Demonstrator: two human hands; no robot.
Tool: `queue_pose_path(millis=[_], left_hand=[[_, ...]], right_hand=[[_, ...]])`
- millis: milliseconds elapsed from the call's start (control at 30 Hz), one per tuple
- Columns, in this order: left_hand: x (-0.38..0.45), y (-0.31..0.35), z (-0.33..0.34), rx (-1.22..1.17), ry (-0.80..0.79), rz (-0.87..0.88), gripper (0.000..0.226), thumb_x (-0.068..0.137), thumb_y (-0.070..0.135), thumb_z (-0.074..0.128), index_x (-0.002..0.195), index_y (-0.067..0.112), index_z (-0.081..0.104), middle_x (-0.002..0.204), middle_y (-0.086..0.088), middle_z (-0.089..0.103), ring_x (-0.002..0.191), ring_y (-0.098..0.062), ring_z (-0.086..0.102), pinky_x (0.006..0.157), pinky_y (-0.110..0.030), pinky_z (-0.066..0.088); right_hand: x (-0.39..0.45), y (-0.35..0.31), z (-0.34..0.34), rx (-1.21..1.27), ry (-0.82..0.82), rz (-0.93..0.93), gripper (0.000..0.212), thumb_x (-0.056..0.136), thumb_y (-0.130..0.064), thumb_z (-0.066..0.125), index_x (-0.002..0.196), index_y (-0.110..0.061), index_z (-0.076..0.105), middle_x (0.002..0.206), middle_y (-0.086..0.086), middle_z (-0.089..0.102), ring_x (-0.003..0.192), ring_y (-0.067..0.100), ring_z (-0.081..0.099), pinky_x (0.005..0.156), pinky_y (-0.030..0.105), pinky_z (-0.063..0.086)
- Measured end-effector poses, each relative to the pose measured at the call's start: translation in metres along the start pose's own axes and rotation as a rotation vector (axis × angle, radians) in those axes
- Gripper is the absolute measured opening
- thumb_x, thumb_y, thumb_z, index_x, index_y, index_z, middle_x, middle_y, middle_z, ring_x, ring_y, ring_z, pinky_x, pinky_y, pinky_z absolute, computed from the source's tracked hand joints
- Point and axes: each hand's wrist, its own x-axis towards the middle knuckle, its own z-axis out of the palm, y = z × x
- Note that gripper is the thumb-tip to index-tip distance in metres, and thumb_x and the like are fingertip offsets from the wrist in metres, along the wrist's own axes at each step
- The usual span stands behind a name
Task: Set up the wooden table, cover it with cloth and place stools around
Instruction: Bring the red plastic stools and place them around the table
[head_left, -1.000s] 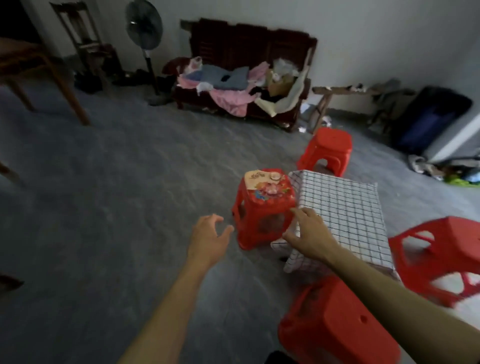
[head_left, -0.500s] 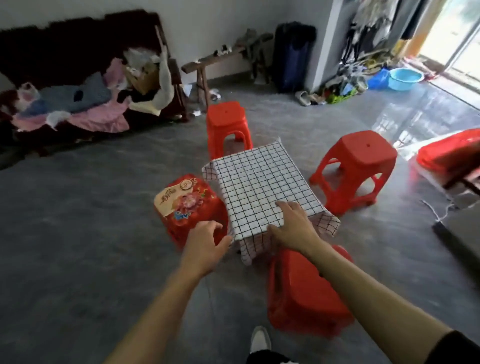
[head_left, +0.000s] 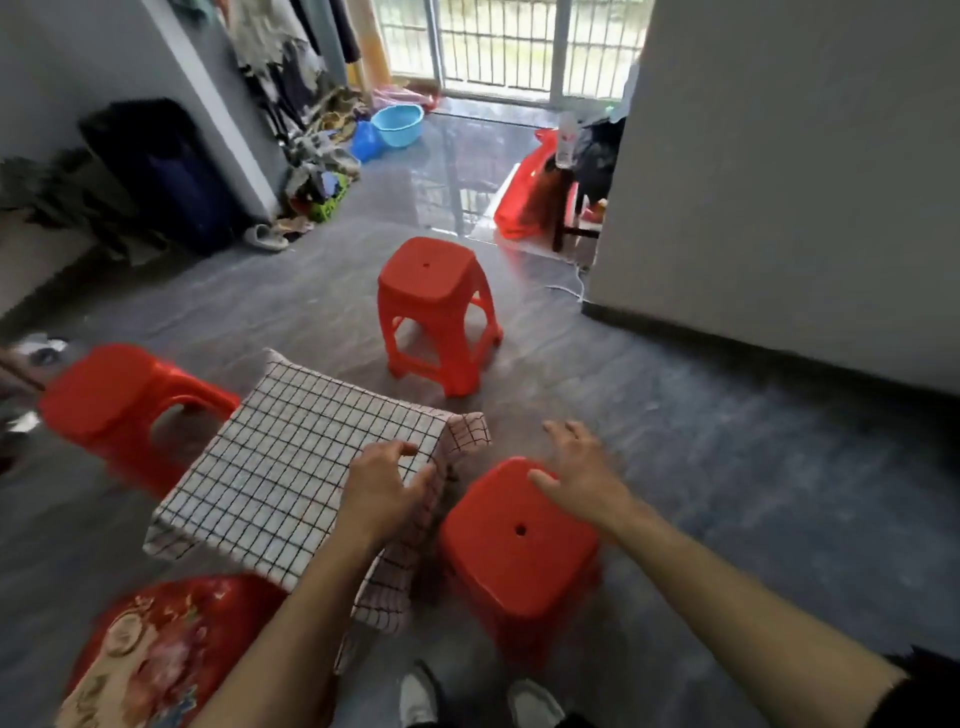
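The low table (head_left: 291, 467) stands on the grey floor under a white cloth with a black grid; the cloth's corner (head_left: 470, 434) hangs over the right side. My left hand (head_left: 382, 486) grips the table's near right edge through the cloth, fingers bent on top and thumb down the side. My right hand (head_left: 579, 467) is spread, thumb at the top of a plain red stool (head_left: 519, 545) right of the table. A second red stool (head_left: 434, 306) stands beyond the table and a third (head_left: 111, 400) at its left. A red stool with a printed top (head_left: 156, 654) is at the bottom left.
A grey wall (head_left: 779, 182) juts in on the right. A blue basin (head_left: 397, 123), clothes and shoes lie along the left wall near a dark suitcase (head_left: 171, 171). A red bag (head_left: 524, 197) leans by a dark chair. My shoes (head_left: 535, 701) show at the bottom.
The view has swung round the table toward the doorway. My left hand moved from the printed stool onto the table's edge; my right hand left the table and went to the plain red stool.
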Motion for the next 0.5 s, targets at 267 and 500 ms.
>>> queue_pose_path(millis=[267,500], left_hand=[[0.079,-0.032,0.036,0.020,-0.240,0.169,0.037,0.086,0.036,0.068,0.115,0.013,0.066,0.116,-0.007,0.063,0.111,-0.023,0.056,0.098,-0.038,0.045],[0.114,-0.073,0.084,0.172,-0.469,0.272,0.044,0.086,0.046,0.063,0.120,0.019,0.061,0.123,-0.004,0.057,0.112,-0.022,0.053,0.096,-0.037,0.046]], right_hand=[[-0.019,0.017,0.054,0.091,0.073,0.365,0.076,0.083,-0.040,0.071,0.145,-0.013,0.038,0.144,0.019,0.040,0.135,0.033,0.038,0.113,0.038,0.032],[-0.020,0.013,0.131,0.203,0.043,0.560,0.080,0.082,-0.042,0.070,0.148,-0.017,0.034,0.145,0.014,0.036,0.130,0.029,0.045,0.111,0.040,0.038]])
